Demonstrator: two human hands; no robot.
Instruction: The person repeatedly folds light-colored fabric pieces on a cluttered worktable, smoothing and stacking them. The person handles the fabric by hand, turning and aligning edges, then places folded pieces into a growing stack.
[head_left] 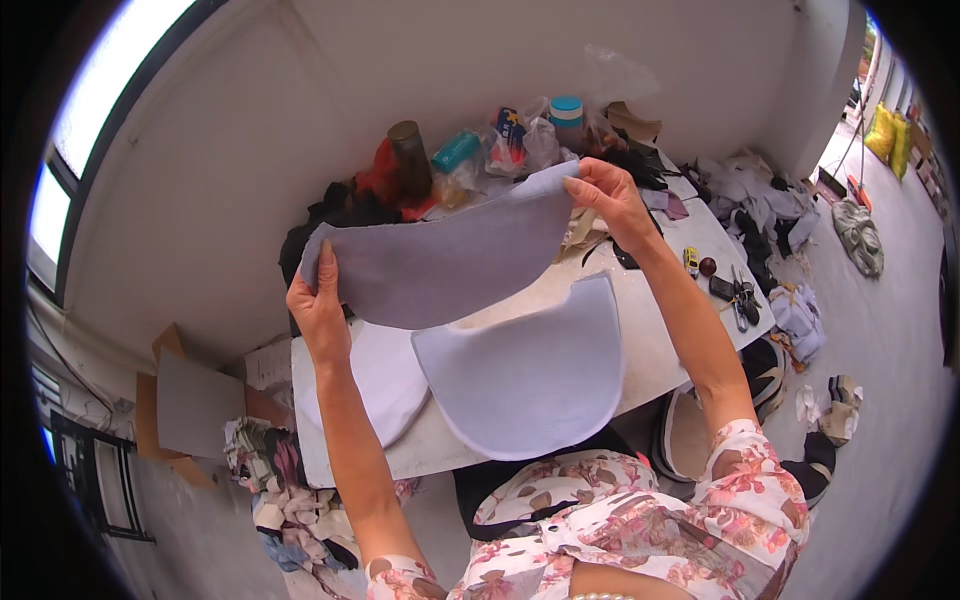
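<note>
Nearest is the person's floral shirt point(640, 540). Just past it, a pale blue-grey curved piece point(530, 375) lies on the whitish table point(660, 335), its rounded end reaching past the front edge (its straighter corners point away from the person). To its left, a white rounded piece point(380, 375) lies flat, partly covered.

Above these, both bare hands hold up a darker grey piece point(440, 275), spread between them clear of the tabletop, its lower edge bowed. The left hand point(320, 310) is closed on the left end, thumb on the near face and the other fingers mostly hidden behind. The right hand point(612, 205) pinches the upper right corner between thumb and curled fingers.

Toward the table's right side are a small yellow toy car point(691, 262), a dark red ball point(708, 267) and scissors point(745, 305). Along the back stand a brown cylindrical container point(410, 162) and a blue-lidded jar point(566, 115), with clear plastic bags point(541, 142) between them. Farther right, fabric scraps point(760, 195) heap on the floor; yellow sacks point(885, 135) stand well beyond.
</note>
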